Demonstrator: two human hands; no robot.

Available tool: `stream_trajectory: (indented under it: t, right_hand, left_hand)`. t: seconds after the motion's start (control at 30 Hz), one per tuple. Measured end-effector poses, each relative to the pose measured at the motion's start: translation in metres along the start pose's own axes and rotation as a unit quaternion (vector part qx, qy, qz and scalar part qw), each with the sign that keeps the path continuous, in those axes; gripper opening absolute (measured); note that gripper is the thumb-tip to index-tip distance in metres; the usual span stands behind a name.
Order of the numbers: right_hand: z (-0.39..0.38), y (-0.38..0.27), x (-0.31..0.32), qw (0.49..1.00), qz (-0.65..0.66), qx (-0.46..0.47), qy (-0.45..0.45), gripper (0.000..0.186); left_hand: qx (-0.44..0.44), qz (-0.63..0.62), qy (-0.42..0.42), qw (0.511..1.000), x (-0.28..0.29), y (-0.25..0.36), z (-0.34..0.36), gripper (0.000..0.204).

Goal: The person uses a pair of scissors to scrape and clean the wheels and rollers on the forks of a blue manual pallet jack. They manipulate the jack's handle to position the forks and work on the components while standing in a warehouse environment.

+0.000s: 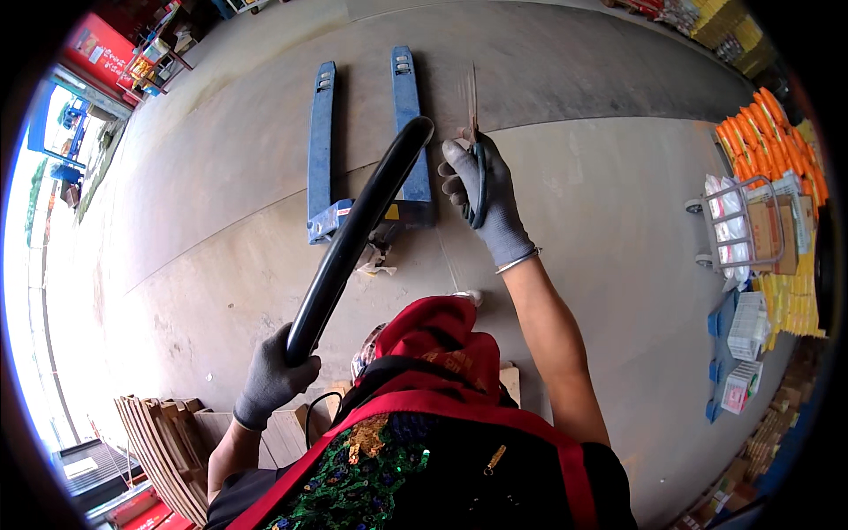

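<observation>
Left hand, grey-gloved, is gripping the lower end of a black curved tube. Tube is slanting up-right, crossing in view over a blue pallet truck on the floor; its upper end is sitting just left of the right hand. That one is clasping dark-handled scissors, blurred blades pointing up. Wheeled cart is standing far right.

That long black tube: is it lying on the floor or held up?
Held up: the left hand grips the near end of the black tube, which slants across the view of the blue pallet truck.
</observation>
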State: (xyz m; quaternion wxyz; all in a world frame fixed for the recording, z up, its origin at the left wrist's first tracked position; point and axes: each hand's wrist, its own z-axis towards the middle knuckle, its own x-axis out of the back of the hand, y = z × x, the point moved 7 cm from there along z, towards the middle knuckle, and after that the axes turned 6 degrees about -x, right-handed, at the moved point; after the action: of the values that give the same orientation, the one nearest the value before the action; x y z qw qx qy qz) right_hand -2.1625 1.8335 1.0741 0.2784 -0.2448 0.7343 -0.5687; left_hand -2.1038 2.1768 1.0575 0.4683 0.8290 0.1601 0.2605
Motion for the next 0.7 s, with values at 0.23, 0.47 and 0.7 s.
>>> stream_trajectory:
  t: [0.23, 0.47, 0.7]
  right_hand:
    - [0.042, -0.061, 0.132, 0.980, -0.138, 0.138, 0.021, 0.047]
    - [0.119, -0.117, 0.205, 0.978, -0.117, 0.141, -0.099, 0.048]
    - [0.134, -0.170, 0.273, 0.902, -0.081, 0.151, -0.396, 0.026]
  left_hand:
    - [0.056, -0.115, 0.071, 0.989, -0.136, 0.087, 0.003, 0.022]
    - [0.057, -0.102, 0.119, 0.986, -0.275, 0.161, 0.006, 0.036]
    - [0.007, -0.029, 0.238, 0.971, -0.447, 0.272, -0.005, 0.032]
